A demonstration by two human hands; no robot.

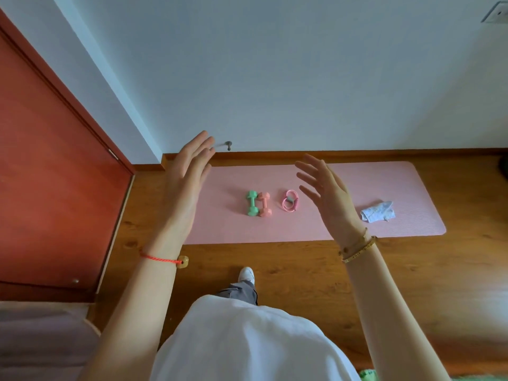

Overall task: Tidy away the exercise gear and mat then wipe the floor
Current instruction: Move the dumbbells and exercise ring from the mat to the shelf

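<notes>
A pink mat (357,182) lies flat on the wooden floor along the wall. On it lie a green dumbbell (251,203) and a salmon dumbbell (265,204) side by side, a coiled pink band (290,200) to their right, and a crumpled pale blue cloth (378,211) further right. My left hand (189,171) and my right hand (324,193) are raised in front of me, high above the mat, palms facing each other, fingers straight and spread. Neither hand holds anything.
A red-brown door (55,174) stands at the left, with a doorstop (228,145) on the skirting board behind the mat. Something pale purple and padded (41,339) fills the lower left. My foot in a white shoe (246,274) stands on the floor before the mat.
</notes>
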